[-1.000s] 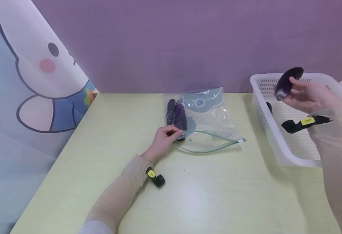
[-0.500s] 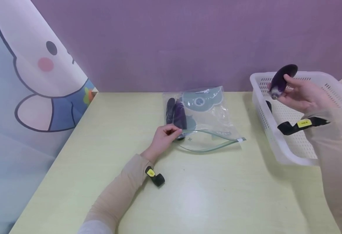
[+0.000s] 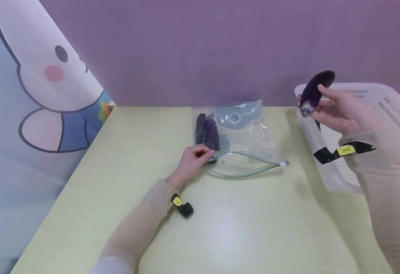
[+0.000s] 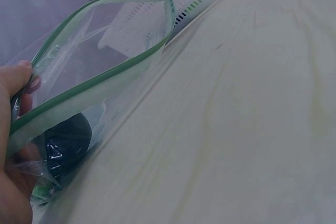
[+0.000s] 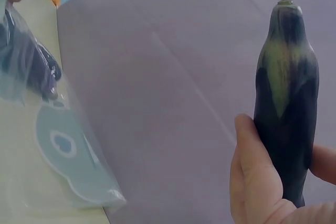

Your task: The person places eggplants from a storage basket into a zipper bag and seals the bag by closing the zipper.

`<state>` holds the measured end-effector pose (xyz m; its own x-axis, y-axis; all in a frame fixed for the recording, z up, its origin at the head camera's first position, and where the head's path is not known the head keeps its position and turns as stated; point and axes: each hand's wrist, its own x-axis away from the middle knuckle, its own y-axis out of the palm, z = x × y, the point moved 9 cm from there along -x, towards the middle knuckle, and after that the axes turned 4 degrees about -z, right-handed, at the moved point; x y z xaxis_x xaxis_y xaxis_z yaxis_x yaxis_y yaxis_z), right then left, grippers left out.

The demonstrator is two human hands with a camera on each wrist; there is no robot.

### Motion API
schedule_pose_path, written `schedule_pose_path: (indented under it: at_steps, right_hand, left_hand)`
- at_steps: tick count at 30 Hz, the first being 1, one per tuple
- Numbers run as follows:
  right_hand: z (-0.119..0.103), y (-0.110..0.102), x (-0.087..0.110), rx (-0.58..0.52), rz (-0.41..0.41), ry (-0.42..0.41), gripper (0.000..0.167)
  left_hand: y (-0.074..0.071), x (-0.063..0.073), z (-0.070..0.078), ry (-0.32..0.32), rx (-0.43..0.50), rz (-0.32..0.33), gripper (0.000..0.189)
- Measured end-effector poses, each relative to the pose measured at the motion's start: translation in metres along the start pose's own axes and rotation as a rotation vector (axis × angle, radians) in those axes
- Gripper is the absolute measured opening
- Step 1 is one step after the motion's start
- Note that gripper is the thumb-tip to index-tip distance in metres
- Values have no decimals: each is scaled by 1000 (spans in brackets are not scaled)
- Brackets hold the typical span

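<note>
My left hand [image 3: 194, 160] pinches the left end of the rim of a clear zip bag [image 3: 244, 140], which lies on the table with its green-edged mouth [image 4: 94, 80] spread apart. Two dark purple eggplants [image 3: 211, 134] lie side by side inside the bag, toward its left. In my right hand [image 3: 345, 110] is another eggplant [image 3: 318, 89], gripped between thumb and fingers above the left rim of the white basket. The right wrist view shows this eggplant [image 5: 286, 87] with its pale green stem end up.
The white perforated basket [image 3: 331, 163] stands at the right of the table [image 3: 234, 220]. Something dark [image 3: 318, 125] shows inside near its left wall. A purple backdrop [image 3: 186, 49] rises behind the table, and a cartoon-print cloth [image 3: 39, 182] hangs at the left.
My right hand has moved left and slightly up with the eggplant, from over the basket's inside to its left rim. The left hand and bag stay in place.
</note>
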<state>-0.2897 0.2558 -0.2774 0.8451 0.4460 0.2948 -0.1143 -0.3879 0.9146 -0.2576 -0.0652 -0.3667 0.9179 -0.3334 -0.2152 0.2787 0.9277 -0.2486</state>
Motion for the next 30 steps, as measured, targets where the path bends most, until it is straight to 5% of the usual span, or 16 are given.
schedule_pose_path:
  at_steps: [9,18,30]
  right_hand:
    - [25,15,5,156,-78,-3,23]
    - [50,27,2,269,-90,-92,29]
    - [105,46,-9,220,-205,-102,29]
  left_hand:
    - [1,0,-4,34,-16,1,11]
    - [0,1,1,19,-11,2,11]
    - [0,1,-1,5,-2,4,10]
